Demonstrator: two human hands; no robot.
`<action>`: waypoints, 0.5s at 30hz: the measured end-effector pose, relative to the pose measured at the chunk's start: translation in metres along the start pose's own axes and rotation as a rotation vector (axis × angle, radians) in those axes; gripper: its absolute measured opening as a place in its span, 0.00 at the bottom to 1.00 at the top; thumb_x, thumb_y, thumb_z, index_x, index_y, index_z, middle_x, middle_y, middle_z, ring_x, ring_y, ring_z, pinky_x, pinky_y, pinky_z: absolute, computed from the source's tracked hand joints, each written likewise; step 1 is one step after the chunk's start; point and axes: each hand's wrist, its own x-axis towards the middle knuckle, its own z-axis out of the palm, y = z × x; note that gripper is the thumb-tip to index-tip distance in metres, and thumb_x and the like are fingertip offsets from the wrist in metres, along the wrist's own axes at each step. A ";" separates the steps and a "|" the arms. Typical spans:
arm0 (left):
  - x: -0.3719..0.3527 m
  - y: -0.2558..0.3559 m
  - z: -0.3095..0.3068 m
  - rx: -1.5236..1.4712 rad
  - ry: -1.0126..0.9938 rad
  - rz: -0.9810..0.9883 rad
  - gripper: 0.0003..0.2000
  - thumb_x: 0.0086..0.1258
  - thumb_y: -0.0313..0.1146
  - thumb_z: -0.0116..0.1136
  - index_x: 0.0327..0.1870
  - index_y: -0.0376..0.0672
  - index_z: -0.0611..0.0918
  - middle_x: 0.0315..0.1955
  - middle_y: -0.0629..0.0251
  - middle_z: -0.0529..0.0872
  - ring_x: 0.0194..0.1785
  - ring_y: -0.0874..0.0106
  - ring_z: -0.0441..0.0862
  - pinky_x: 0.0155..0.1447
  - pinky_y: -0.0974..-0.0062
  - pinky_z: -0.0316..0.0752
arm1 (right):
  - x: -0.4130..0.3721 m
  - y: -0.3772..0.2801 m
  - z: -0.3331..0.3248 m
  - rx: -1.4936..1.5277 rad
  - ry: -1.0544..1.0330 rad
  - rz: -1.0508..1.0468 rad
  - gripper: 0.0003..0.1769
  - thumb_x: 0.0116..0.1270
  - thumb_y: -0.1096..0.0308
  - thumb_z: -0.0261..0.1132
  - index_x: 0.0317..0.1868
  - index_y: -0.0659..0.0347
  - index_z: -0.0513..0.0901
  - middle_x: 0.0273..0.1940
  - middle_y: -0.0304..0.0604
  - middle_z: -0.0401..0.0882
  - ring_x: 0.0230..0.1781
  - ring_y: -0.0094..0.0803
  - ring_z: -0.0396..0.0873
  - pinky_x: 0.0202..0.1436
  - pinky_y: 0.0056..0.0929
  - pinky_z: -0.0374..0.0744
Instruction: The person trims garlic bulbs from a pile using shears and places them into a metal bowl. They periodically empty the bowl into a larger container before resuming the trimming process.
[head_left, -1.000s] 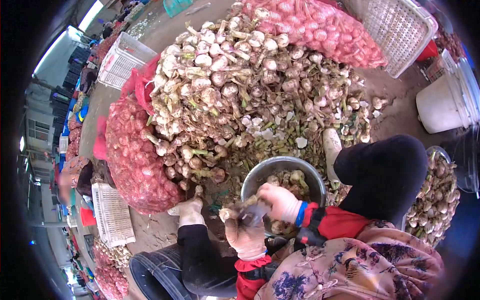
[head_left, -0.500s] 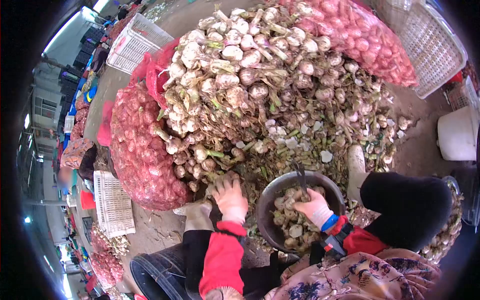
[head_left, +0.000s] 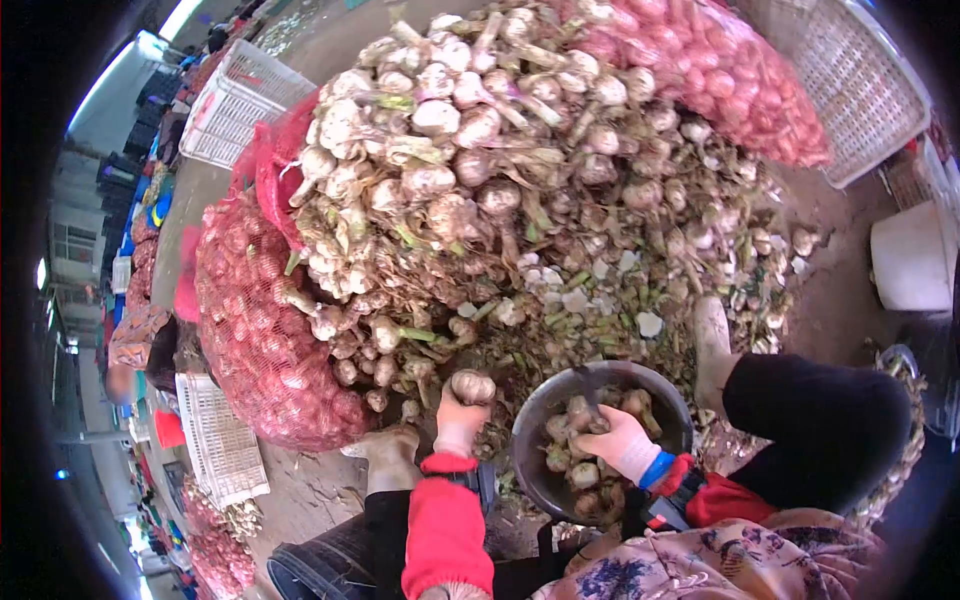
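My left hand [head_left: 459,424], in a pale glove, is closed around a garlic bulb [head_left: 472,386] left of the basin. My right hand [head_left: 622,445], also gloved, grips dark shears [head_left: 592,398] over the metal basin [head_left: 522,440]; the blades are blurred, and the fingers hide the handles. Several trimmed garlic bulbs [head_left: 585,475] lie in the basin, partly under that hand. Beyond both hands rises a big heap of garlic [head_left: 480,190] with stalks and dry leaves still on. Cut stalk pieces [head_left: 590,325] litter its near side.
Red mesh sacks full of garlic stand at the left [head_left: 265,330] and far right [head_left: 720,85] of the heap. White plastic crates [head_left: 220,435] and a white bucket [head_left: 912,258] are around. My boots flank the basin. Another person [head_left: 140,340] sits far left.
My left hand has drawn back from the heap's edge and now holds a garlic bulb. My right hand has shifted slightly left and down with the shears. The view has tilted slightly.
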 end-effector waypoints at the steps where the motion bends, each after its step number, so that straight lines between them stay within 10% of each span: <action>1: -0.018 0.011 -0.002 -0.315 -0.111 -0.028 0.28 0.51 0.29 0.70 0.54 0.36 0.73 0.44 0.65 0.83 0.47 0.77 0.79 0.51 0.78 0.75 | -0.005 -0.007 0.003 -0.124 0.039 -0.102 0.16 0.54 0.70 0.70 0.44 0.63 0.80 0.38 0.37 0.82 0.40 0.22 0.78 0.47 0.24 0.76; 4: -0.092 0.074 -0.019 -0.361 -0.176 0.043 0.25 0.49 0.25 0.70 0.50 0.37 0.76 0.43 0.68 0.83 0.46 0.79 0.80 0.51 0.78 0.75 | -0.018 -0.016 0.003 -0.480 -0.022 -0.480 0.13 0.53 0.68 0.68 0.41 0.58 0.82 0.37 0.44 0.79 0.38 0.38 0.79 0.45 0.31 0.77; 6: -0.112 0.097 -0.029 0.248 -0.247 0.666 0.23 0.52 0.21 0.67 0.51 0.39 0.75 0.43 0.68 0.84 0.46 0.70 0.82 0.55 0.72 0.75 | -0.029 -0.023 0.006 -0.536 -0.066 -0.773 0.08 0.53 0.70 0.66 0.35 0.58 0.80 0.35 0.47 0.75 0.37 0.49 0.77 0.40 0.40 0.77; 9: -0.170 0.099 -0.023 -1.157 -0.291 -0.072 0.20 0.60 0.36 0.64 0.53 0.42 0.75 0.45 0.65 0.84 0.50 0.67 0.81 0.59 0.66 0.73 | -0.054 -0.037 0.005 -0.768 -0.209 -0.711 0.14 0.49 0.71 0.67 0.39 0.54 0.80 0.39 0.47 0.76 0.41 0.48 0.77 0.42 0.41 0.77; 15: -0.214 0.072 -0.023 -0.749 -0.380 0.222 0.22 0.66 0.33 0.56 0.61 0.40 0.69 0.54 0.60 0.80 0.55 0.64 0.79 0.62 0.64 0.73 | -0.079 -0.037 0.004 -0.986 -0.306 -0.716 0.22 0.41 0.72 0.68 0.42 0.54 0.80 0.41 0.46 0.76 0.43 0.48 0.77 0.46 0.44 0.77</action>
